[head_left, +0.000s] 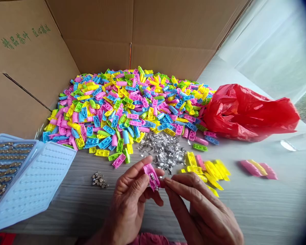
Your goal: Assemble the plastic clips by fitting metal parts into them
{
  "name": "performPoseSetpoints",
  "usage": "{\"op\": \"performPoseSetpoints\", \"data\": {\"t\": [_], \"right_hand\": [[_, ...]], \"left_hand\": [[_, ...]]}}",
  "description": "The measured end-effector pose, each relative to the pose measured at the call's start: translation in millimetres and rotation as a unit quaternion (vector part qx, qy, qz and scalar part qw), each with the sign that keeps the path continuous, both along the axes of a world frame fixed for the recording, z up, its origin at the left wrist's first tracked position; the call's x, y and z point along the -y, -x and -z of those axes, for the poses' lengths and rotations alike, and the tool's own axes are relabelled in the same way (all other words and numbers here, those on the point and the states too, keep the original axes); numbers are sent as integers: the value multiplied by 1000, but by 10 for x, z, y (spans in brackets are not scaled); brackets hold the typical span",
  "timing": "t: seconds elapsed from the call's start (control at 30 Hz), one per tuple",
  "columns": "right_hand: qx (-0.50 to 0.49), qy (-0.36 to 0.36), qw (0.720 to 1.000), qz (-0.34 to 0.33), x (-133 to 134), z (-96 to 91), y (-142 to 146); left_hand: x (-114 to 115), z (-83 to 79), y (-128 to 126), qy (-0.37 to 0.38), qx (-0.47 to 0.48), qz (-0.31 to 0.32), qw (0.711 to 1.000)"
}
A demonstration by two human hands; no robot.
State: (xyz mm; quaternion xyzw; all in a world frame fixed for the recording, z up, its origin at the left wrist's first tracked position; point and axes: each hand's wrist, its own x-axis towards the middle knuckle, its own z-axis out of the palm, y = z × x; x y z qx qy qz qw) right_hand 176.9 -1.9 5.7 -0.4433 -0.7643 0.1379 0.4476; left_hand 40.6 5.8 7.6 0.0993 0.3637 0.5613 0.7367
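My left hand [130,192] grips a pink plastic casing [150,171] between thumb and fingers, with its hollow side towards me. Small silvery parts show inside the casing. Close by on the right, the thumb and index finger of my right hand [202,207] are pinched together at the casing's edge; a tiny shiny bit shows at the fingertips, too small to name. Just beyond both hands lies a heap of small metal clips [167,153]. Several button cells [99,179] sit in a little pile left of my left hand.
A large heap of coloured plastic casings [122,109] leans against a cardboard box [168,30]. Yellow pieces [214,170] and pink-and-yellow pieces [258,169] lie at right, below a red plastic bag [247,114]. Trays [40,180], one holding rows of button cells, stand at left.
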Motion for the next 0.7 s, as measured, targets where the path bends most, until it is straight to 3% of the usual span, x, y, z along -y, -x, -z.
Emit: {"op": "performPoseSetpoints", "data": {"t": [0.37, 0.57, 0.7], "right_hand": [[-7, 1, 1000, -2, -23, 19, 19], [-26, 13, 1000, -13, -38, 13, 45], [-9, 29, 999, -16, -57, 10, 60]], "left_hand": [[17, 23, 19, -18, -32, -6, 999], [43, 92, 25, -48, -68, 36, 996], [25, 108, 23, -30, -66, 14, 997]]}}
